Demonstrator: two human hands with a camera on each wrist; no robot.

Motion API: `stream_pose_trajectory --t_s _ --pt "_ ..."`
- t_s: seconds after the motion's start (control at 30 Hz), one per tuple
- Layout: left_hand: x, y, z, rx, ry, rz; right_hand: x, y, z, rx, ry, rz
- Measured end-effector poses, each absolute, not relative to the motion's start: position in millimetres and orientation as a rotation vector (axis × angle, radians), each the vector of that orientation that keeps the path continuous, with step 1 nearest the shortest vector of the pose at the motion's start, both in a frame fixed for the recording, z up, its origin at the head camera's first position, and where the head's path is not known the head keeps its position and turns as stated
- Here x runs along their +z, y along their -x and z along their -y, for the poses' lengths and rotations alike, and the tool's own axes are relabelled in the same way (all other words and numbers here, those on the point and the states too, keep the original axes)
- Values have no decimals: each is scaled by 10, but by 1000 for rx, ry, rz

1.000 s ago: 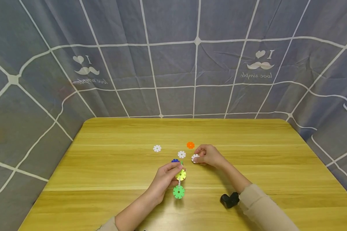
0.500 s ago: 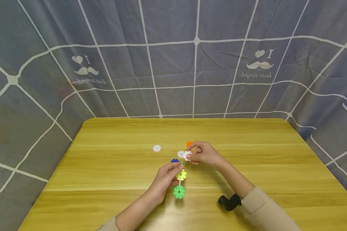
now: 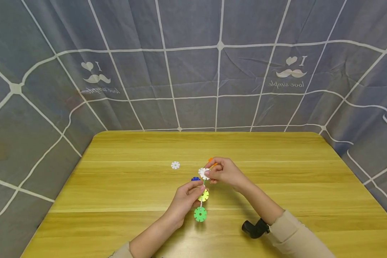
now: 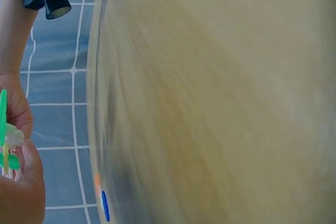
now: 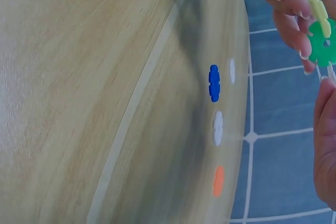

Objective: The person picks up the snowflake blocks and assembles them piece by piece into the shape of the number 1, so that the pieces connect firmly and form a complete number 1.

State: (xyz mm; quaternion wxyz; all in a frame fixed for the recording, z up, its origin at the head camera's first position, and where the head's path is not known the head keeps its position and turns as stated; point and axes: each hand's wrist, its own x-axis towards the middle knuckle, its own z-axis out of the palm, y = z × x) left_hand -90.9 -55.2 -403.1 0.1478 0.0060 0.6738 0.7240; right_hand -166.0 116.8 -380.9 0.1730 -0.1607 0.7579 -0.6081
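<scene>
My left hand (image 3: pixel 184 200) grips a chain of slotted plastic discs. At its lower end is a green disc (image 3: pixel 200 214), then an edge-on white disc (image 3: pixel 201 203), a yellow disc (image 3: pixel 204 195) and a second green disc (image 3: pixel 204 182), edge-on at the top. My right hand (image 3: pixel 225 173) pinches a loose white disc (image 3: pixel 204 173) between thumb and fingers, just above that upper green disc. Whether the two touch I cannot tell. In the right wrist view the upper green disc (image 5: pixel 323 43) shows face-on, close to my right thumb.
On the wooden table (image 3: pixel 132 200) lie a blue disc (image 3: pixel 195 178), an orange disc (image 3: pixel 211 159) partly behind my right hand, and a white disc (image 3: pixel 175 165). Another white disc (image 5: pixel 218 128) lies between the blue and orange ones. A black wrist camera (image 3: pixel 254 229) sits by my right sleeve.
My right hand has moved left with its white disc, from beside the chain to over its upper end. My left hand and the chain have barely moved.
</scene>
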Motion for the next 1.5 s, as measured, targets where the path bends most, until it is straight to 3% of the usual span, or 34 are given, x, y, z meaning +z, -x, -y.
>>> stream_pose_trajectory --t_s 1.5 --pt "-4009 923 516 2257 -32 -1885 -3811 1499 -1191 -1887 497 -1936"
